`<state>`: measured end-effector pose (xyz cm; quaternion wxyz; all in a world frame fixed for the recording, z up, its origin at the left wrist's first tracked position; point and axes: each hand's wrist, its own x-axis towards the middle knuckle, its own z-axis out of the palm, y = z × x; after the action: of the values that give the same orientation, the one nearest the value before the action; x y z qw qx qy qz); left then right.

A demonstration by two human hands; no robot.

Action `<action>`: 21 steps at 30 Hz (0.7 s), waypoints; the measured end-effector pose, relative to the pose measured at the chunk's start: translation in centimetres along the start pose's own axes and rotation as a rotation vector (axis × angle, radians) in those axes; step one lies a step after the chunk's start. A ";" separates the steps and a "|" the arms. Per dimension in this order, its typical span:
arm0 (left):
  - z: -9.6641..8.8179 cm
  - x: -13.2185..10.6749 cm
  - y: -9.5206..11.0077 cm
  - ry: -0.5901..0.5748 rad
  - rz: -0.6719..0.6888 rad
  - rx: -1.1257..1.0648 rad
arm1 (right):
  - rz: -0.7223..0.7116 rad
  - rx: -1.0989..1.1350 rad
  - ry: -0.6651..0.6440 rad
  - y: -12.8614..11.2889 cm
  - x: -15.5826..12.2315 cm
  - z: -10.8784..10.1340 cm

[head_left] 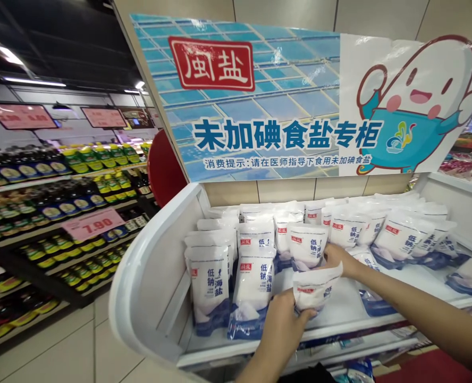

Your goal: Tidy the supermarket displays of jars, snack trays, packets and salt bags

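Note:
My left hand (286, 316) is closed around the lower part of a white and blue bag of salt (313, 290), its thumb across the front. This bag leans slightly near the front of the white display bin (140, 282). Just behind it, my right hand (338, 260) grips the right side of another bag of salt (306, 246); some of its fingers are hidden behind that bag. To the left of my left hand, an upright bag of salt (254, 292) stands beside a similar one (209, 290).
Several more salt bags (403, 239) fill the back and right of the bin. One bag (369, 287) lies tilted under my right forearm. A big blue sign (260, 106) rises behind the bin. Shelves of bottles (72, 202) stand to the left across a tiled floor (72, 346).

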<state>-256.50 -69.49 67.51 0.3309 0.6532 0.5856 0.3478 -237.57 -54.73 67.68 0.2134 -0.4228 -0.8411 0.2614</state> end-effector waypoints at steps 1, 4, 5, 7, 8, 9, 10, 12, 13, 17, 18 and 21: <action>-0.1 -0.1 0.0 -0.006 0.005 0.004 | -0.027 0.068 0.029 -0.3 -0.1 -0.1; -0.5 -0.1 -0.1 -0.029 -0.005 -0.058 | -0.075 0.285 0.077 -1.1 -0.6 0.1; -0.7 -0.1 -0.2 -0.044 -0.002 -0.113 | -0.069 0.322 0.086 -1.2 -0.8 0.1; -1.2 -0.2 -0.4 -0.076 0.017 -0.249 | -0.032 0.367 0.162 -1.4 -1.2 -0.3; -1.6 -0.3 -0.5 -0.081 0.038 -0.325 | -0.009 0.394 0.220 -1.6 -1.4 -0.8; -2.0 -0.3 -0.5 -0.073 0.062 -0.404 | 0.013 0.434 0.284 -1.9 -1.5 -1.5; -2.5 -0.3 -0.4 -0.047 0.084 -0.483 | 0.033 0.489 0.347 -2.3 -1.6 -2.2; -3.6 0.1 0.0 0.055 0.101 -0.613 | 0.079 0.637 0.423 -3.5 -1.3 -3.9; -4.1 0.5 0.4 0.129 0.094 -0.654 | 0.102 0.720 0.433 -4.3 -1.1 -4.7; -5.4 3.1 2.3 0.326 0.103 -0.645 | 0.153 0.974 0.311 -7.3 0.5 -6.2; -5.5 3.8 2.7 0.325 0.132 -0.635 | 0.152 1.004 0.267 -7.8 0.9 -6.1; -5.5 5.1 3.4 0.301 0.220 -0.629 | 0.143 1.048 0.170 -8.6 1.6 -5.3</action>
<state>-258.97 -64.61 73.70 0.3864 0.5199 0.4184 0.6367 -240.56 -56.38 77.31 0.4451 -0.3355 -0.5465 0.6251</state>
